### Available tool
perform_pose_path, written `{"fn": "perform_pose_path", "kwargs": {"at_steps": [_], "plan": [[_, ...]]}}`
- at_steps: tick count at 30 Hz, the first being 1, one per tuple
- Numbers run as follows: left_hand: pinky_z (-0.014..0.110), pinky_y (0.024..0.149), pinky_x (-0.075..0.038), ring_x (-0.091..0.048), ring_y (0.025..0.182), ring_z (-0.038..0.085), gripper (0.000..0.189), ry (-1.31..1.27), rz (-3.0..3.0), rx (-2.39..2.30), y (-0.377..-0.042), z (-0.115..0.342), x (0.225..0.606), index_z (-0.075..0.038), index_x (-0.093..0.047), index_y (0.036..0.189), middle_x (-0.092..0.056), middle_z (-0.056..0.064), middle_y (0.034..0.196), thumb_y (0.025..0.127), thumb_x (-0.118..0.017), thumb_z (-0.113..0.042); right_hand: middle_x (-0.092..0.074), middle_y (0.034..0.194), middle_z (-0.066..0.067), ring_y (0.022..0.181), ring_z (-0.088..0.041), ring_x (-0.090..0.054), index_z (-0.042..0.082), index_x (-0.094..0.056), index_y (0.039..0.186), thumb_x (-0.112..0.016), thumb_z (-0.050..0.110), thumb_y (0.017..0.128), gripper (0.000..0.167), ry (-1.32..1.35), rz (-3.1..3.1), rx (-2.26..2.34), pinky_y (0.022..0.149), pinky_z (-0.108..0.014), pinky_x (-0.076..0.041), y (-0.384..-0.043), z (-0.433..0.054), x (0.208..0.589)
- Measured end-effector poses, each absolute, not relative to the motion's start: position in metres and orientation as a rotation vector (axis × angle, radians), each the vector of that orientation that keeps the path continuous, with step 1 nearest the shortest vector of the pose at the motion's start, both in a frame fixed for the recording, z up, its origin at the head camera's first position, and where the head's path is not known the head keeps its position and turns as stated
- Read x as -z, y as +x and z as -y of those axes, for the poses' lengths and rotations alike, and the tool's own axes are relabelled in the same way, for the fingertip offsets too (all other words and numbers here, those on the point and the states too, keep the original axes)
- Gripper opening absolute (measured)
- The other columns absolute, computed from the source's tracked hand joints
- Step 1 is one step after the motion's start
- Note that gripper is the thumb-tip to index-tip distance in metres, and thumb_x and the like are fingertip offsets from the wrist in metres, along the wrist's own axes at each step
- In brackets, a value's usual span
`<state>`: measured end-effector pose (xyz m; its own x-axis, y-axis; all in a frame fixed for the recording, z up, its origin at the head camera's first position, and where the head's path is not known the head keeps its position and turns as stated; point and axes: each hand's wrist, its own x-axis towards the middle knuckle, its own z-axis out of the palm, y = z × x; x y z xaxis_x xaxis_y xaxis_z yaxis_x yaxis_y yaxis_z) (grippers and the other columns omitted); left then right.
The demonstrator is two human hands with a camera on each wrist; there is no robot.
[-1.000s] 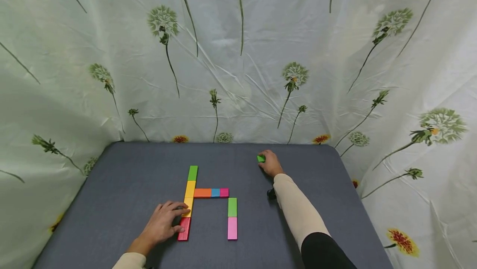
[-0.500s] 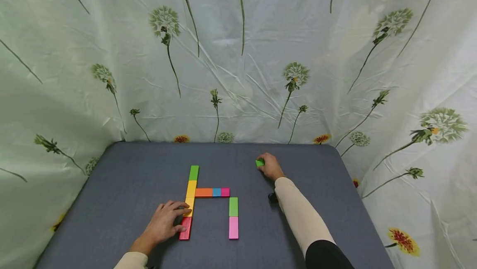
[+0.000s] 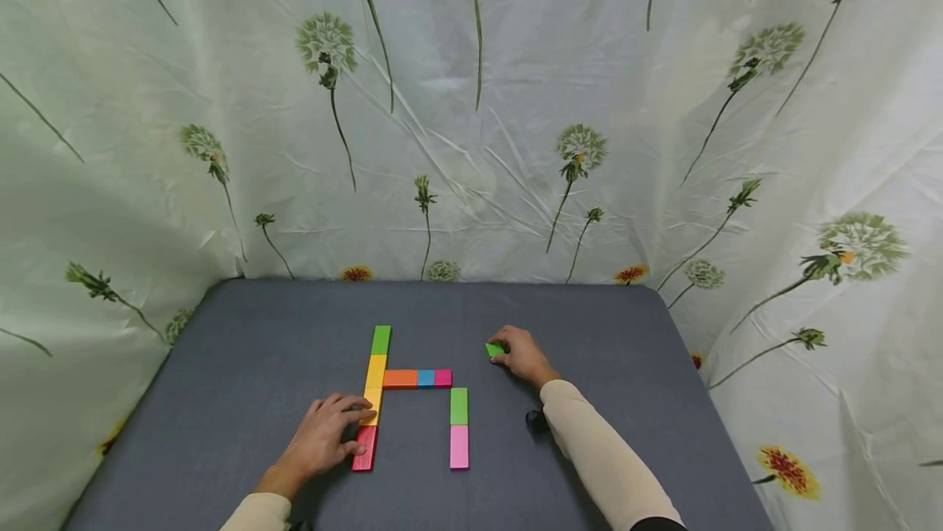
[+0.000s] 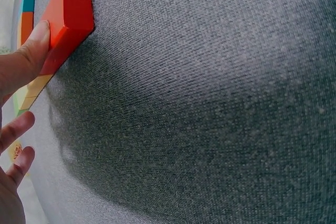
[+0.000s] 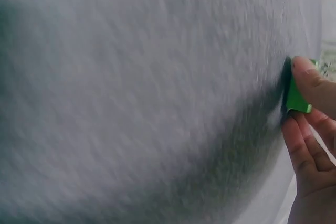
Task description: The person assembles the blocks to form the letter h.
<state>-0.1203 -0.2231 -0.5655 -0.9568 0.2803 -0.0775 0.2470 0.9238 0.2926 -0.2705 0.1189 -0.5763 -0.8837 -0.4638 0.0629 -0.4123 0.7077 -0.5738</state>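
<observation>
My right hand (image 3: 521, 353) pinches a small green block (image 3: 494, 348) between thumb and fingertips, right of the laid-out blocks. In the right wrist view this green block (image 5: 298, 98) shows partly behind the thumb. At the left, my left hand (image 3: 318, 437) rests its thumb on the side of a red block (image 4: 76, 3), its other fingers spread at a yellow block (image 3: 372, 397). Red, two yellow and a green block (image 3: 381, 339) form one long column. From it a row of orange (image 3: 400, 379), blue (image 3: 426, 378) and magenta (image 3: 443, 378) blocks extends rightward.
Below the row's right end, a light green block (image 3: 459, 407) and a pink block (image 3: 459, 447) lie end to end. All blocks lie on a dark grey cloth-covered table (image 3: 295, 326). A flower-printed white curtain (image 3: 471, 146) hangs behind and beside the table.
My right hand has come nearer to me and leftward, carrying the green block toward the row. The left hand and the laid blocks stay in place.
</observation>
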Motion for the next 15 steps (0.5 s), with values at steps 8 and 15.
{"fn": "perform_pose_path", "kwargs": {"at_steps": [8,15], "plan": [[0.047,0.089,-0.037,-0.051,0.109,0.021,0.046,0.395,-2.968,-0.404,-0.12,0.223,0.566,-0.017,-0.074,0.109,-0.061,-0.005,0.115,0.067,-0.087,-0.029,-0.062,0.095,-0.004,0.078,-0.013,-0.053,0.005,-0.073,0.103,-0.08,0.01,0.077,0.028,-0.838,-2.758,0.918,0.07,-0.03,-0.046,-0.255,-0.111,0.577],[0.047,0.089,-0.038,-0.051,0.109,0.021,0.045,0.395,-2.968,-0.406,-0.121,0.223,0.566,-0.018,-0.074,0.108,-0.061,-0.004,0.116,0.067,-0.087,-0.029,-0.064,0.091,-0.003,0.074,-0.011,-0.052,0.004,-0.074,0.102,-0.081,0.011,0.076,0.028,-0.885,-2.726,0.901,0.066,-0.027,-0.045,-0.249,-0.104,0.574]]}}
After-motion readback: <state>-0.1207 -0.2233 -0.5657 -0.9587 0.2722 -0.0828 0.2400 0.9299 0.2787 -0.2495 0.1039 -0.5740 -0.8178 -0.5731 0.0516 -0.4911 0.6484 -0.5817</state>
